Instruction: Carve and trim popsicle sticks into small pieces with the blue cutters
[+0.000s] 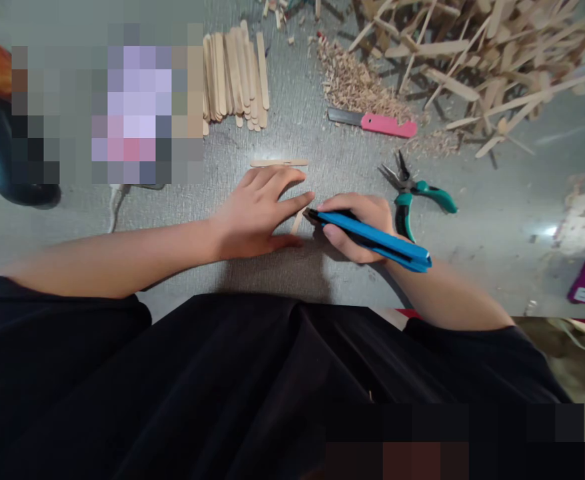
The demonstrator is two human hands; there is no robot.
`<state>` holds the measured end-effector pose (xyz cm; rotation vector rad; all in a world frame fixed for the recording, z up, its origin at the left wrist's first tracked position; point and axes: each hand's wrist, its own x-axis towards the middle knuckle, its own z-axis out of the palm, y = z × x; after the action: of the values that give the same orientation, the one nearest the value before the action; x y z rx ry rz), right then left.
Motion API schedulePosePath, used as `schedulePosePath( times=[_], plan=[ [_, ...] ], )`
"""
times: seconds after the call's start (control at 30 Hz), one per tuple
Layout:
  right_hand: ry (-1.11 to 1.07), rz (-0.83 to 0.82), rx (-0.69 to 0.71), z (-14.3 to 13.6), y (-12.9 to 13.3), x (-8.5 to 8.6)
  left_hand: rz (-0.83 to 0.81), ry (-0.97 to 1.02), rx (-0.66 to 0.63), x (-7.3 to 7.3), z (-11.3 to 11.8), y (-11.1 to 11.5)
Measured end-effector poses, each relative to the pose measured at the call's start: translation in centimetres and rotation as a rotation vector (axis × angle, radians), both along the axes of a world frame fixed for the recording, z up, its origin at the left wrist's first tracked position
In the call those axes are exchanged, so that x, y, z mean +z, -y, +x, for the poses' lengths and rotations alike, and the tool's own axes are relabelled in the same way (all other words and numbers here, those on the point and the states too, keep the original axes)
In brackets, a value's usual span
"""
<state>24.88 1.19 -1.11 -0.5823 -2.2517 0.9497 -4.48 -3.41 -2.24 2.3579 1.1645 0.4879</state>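
- Your right hand (357, 223) is wrapped around a blue utility knife (372, 239), its tip set against a short wooden craft stick (298, 221) lying on the grey floor (292, 140).
- Your left hand (257, 210) lies flat with its fingers spread, pressing that stick down just left of the knife tip.
- The stick looks uncut so far; most of it is hidden under your fingers, so I can't tell whether the blade has bitten in.
- Just beyond the knife tip lies one loose stick (279, 162); farther beyond it, a neat stack of whole sticks (235, 77) waits.
- Right of the knife sit teal-handled pliers (412, 193); beyond those, a pink utility knife (372, 122), a heap of shavings (357, 83) and a tangled pile of trimmed offcuts (477, 60) suggest plenty is already cut.
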Motion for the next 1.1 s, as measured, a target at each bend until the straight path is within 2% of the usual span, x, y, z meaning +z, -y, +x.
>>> schedulePosePath(
  times=[0.13, 0.57, 0.73, 1.1],
  plan=[
    [0.041, -0.140, -0.069, 0.1, -0.2, 0.6, -0.047, 0.034, 0.009, 0.0, -0.1, -0.2],
    [0.038, -0.082, -0.013, 0.6, -0.6, -0.2, -0.068, 0.032, 0.007, 0.1, -0.1, -0.6],
    [-0.008, -0.129, 0.003, 0.5, -0.7, -0.4, -0.057, 0.038, 0.005, 0.0, -0.2, -0.6],
    [-0.084, -0.168, 0.039, -0.1, -1.0, 0.2, -0.005, 0.038, -0.011, -0.1, -0.2, -0.6]
  ],
)
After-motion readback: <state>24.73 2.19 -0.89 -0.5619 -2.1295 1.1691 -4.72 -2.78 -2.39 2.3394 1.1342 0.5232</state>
